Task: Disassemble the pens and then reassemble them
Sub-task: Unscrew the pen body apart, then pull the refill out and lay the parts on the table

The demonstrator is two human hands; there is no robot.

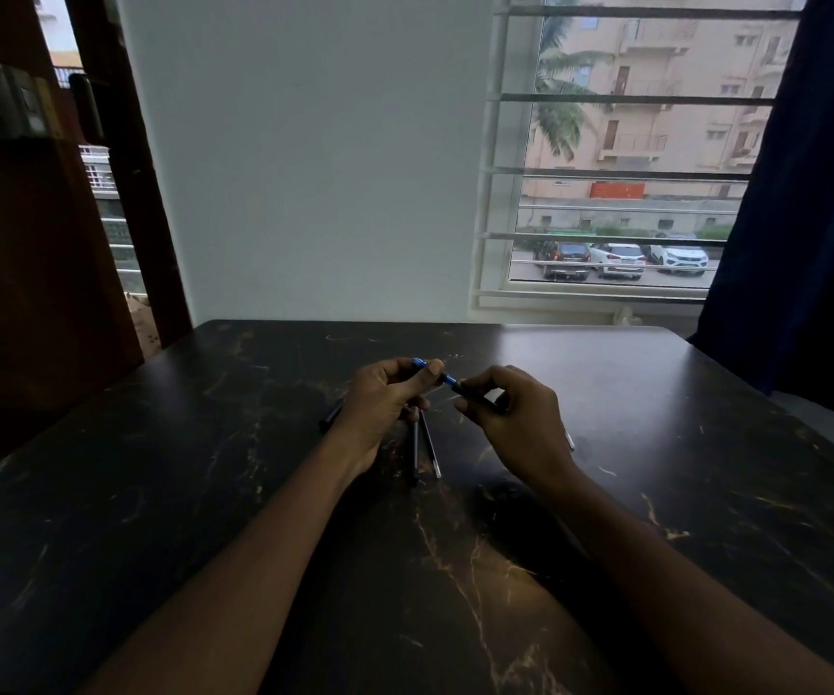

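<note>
Above the table (254, 494), both hands hold a pen (447, 379) crosswise

Two bare forearms reach forward from the lower corners and converge at centre, where the left hand (382, 401) curls palm inward with fingertips pinched together at its top, and the right hand (515, 413), knuckles up, pinches thumb and forefinger toward it, almost touching.

Dark marbled table (705, 469), loose refills (422, 446)
</note>
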